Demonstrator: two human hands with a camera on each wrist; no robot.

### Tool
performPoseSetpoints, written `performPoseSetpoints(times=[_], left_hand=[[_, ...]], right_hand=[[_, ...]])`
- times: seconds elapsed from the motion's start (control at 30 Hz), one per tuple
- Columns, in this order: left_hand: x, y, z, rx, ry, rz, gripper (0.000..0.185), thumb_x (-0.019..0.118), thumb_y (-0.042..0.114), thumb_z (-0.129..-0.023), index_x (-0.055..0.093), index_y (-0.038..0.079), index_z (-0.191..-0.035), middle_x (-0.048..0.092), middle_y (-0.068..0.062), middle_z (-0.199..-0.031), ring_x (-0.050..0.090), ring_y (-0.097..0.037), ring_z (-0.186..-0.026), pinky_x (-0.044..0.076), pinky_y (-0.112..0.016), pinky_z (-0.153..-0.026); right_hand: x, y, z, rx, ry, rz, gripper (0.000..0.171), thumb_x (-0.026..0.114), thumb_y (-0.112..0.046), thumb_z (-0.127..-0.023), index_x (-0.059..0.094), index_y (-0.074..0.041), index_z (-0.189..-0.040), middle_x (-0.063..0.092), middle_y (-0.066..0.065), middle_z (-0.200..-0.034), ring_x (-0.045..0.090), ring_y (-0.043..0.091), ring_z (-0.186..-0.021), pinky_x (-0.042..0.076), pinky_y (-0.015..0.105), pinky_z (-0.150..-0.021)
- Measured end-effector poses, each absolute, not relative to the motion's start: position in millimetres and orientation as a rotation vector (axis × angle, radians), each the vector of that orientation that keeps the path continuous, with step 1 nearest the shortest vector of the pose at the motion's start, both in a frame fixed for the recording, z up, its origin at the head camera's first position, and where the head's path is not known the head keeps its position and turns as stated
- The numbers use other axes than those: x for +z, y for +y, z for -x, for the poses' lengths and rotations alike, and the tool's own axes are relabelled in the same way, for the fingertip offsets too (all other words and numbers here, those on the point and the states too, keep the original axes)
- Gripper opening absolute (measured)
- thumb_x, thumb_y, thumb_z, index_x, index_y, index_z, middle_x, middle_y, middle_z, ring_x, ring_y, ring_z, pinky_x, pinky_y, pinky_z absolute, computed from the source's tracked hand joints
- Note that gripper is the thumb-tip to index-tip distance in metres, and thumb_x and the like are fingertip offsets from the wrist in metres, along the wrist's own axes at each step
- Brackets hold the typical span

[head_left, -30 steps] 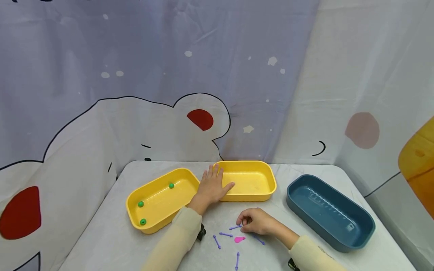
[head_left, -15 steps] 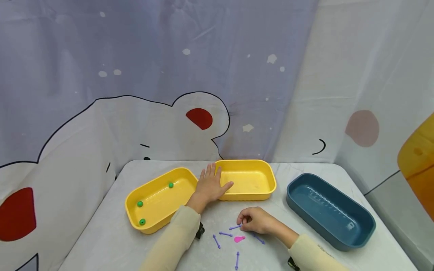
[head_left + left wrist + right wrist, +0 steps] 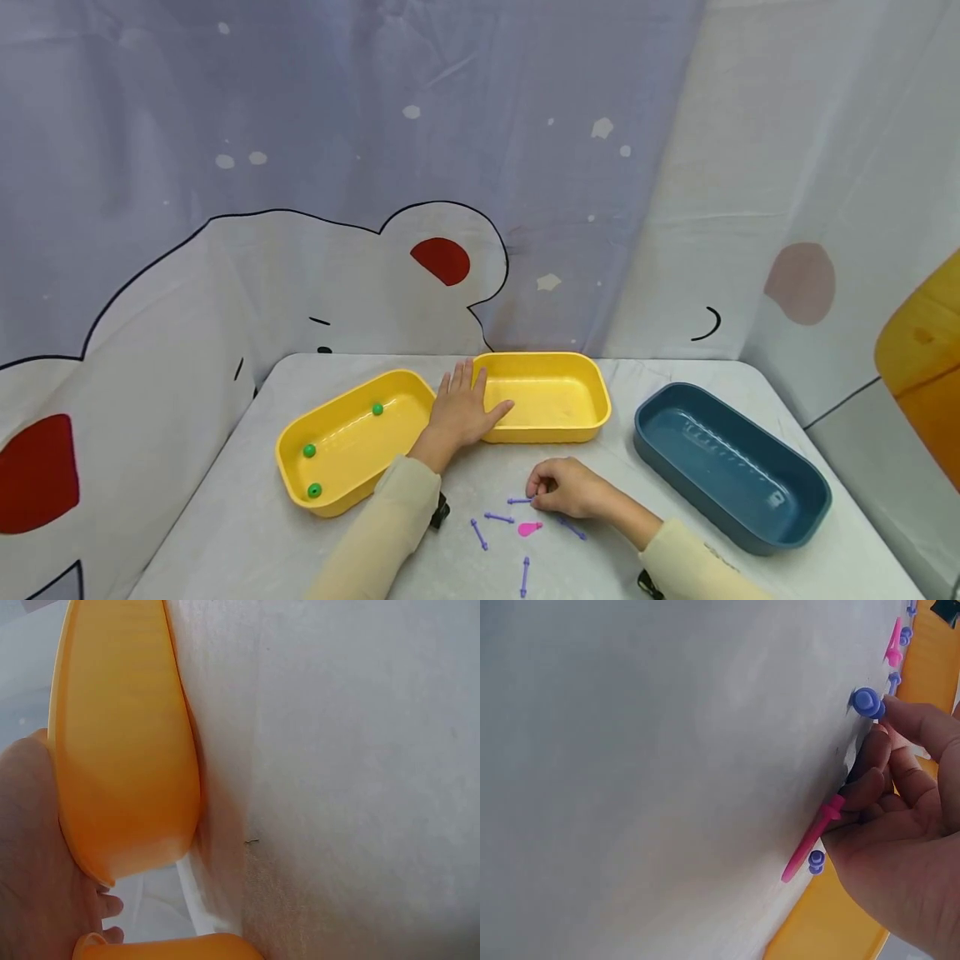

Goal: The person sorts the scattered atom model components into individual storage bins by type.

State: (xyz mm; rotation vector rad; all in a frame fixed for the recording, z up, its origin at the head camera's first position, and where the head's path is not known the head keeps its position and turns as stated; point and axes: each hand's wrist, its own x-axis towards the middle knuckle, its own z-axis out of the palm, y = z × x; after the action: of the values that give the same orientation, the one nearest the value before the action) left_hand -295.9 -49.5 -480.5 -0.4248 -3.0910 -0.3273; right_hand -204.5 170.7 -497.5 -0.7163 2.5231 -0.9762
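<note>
My left hand [image 3: 459, 412] rests with fingers outstretched over the left end of the middle yellow bin [image 3: 546, 435]; in the left wrist view the palm lies along a yellow bin's rim [image 3: 64, 742]. Low over the table, my right hand [image 3: 573, 490] pinches a thin purple stick with knobbed ends [image 3: 519, 501] between thumb and fingers. From the right wrist that purple stick [image 3: 867, 703] appears end-on at the thumb tip. A pink paddle-shaped piece [image 3: 529, 529] and several similar purple sticks [image 3: 480, 534] lie nearby. Another pink piece [image 3: 810, 844] is below the curled fingers.
The left yellow bin [image 3: 300, 423] holds three green beads [image 3: 315, 490]. A dark blue bin [image 3: 731, 471] stands at the right. Behind the table [image 3: 217, 533] hangs a printed cloth [image 3: 450, 125], which also runs along the sides.
The stick at my right fingertips has turned slightly, from slanted to nearly level. My left hand stays on the bin. The whole view has shifted a little.
</note>
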Motion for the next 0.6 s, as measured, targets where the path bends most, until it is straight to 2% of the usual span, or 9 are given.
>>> performPoseSetpoints(times=[0.27, 0.43, 0.6], left_hand=[[-482, -49, 296, -0.305, -3.088, 0.443, 0.092, 0.027, 0.075, -0.097, 0.024, 0.01, -0.162, 0.014, -0.018, -0.169, 0.013, -0.033, -0.156, 0.008, -0.05, -0.126], [-481, -49, 295, -0.315, -3.095, 0.431, 0.091, 0.028, 0.074, -0.097, 0.024, 0.01, -0.162, 0.013, -0.017, -0.169, 0.012, -0.032, -0.156, 0.008, -0.049, -0.126], [-481, -50, 295, -0.309, -3.093, 0.423, 0.091, 0.028, 0.075, -0.097, 0.024, 0.01, -0.162, 0.013, -0.017, -0.169, 0.012, -0.032, -0.156, 0.008, -0.049, -0.126]], right_hand=[[-494, 178, 206, -1.013, 2.519, 0.707, 0.007, 0.073, -0.01, -0.09, 0.07, -0.017, -0.089, 0.062, -0.012, -0.076, 0.055, 0.005, -0.071, 0.047, 0.022, -0.065], [-486, 182, 208, -1.115, 2.518, 0.697, 0.008, 0.071, -0.006, -0.089, 0.069, -0.013, -0.09, 0.063, -0.007, -0.077, 0.055, 0.007, -0.068, 0.047, 0.022, -0.058], [-479, 184, 211, -1.203, 2.533, 0.653, 0.006, 0.07, -0.006, -0.089, 0.07, -0.012, -0.093, 0.063, -0.005, -0.081, 0.057, 0.012, -0.074, 0.049, 0.022, -0.064]])
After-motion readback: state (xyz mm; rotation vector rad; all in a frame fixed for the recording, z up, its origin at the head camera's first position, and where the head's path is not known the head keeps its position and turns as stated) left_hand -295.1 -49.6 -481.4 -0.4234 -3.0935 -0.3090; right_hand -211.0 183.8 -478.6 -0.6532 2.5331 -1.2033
